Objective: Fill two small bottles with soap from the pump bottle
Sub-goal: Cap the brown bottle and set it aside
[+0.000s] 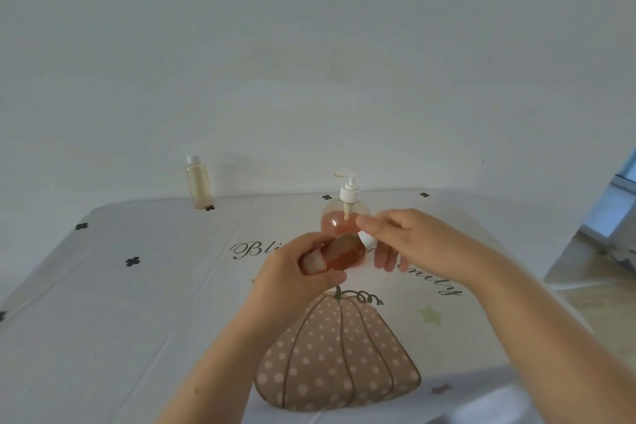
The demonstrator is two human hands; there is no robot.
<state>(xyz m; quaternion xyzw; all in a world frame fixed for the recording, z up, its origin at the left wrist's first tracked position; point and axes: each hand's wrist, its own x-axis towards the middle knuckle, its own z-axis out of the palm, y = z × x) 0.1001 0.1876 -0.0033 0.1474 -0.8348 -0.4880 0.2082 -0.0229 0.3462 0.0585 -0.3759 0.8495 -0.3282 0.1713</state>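
A: Where is the bottle in hand?

B: Held in the air over the cloth [137, 303], just in front of the pump bottle [339, 221]. The left hand [303, 272] has its fingers curled round the bottle [346, 253], which lies tilted with its neck toward the right.

A: And the right hand?

B: The right hand [416, 241] pinches the white cap [367, 240] at the neck between thumb and forefinger. Its other fingers hang loose below. Whether the cap is going on or coming off cannot be told.

A: Why hold it that way?

B: The tilt probably turns the neck toward the right hand, so the wrist can twist freely, while the left grip stops the body from spinning. The bottle looks full of amber soap, so closing seems the likelier step.

A: The other small one?

B: The far bottle [199, 182] stands upright at the back left by the wall, capped, with pale liquid inside. It is well apart from the hands, apparently set out of the way.

A: The pump bottle?

B: Upright, nozzle pointing left, soap low in its round body. Neither hand grips it.

A: Any risk?

B: With the bottle tilted and full, soap could run out at the neck if the cap is loose.
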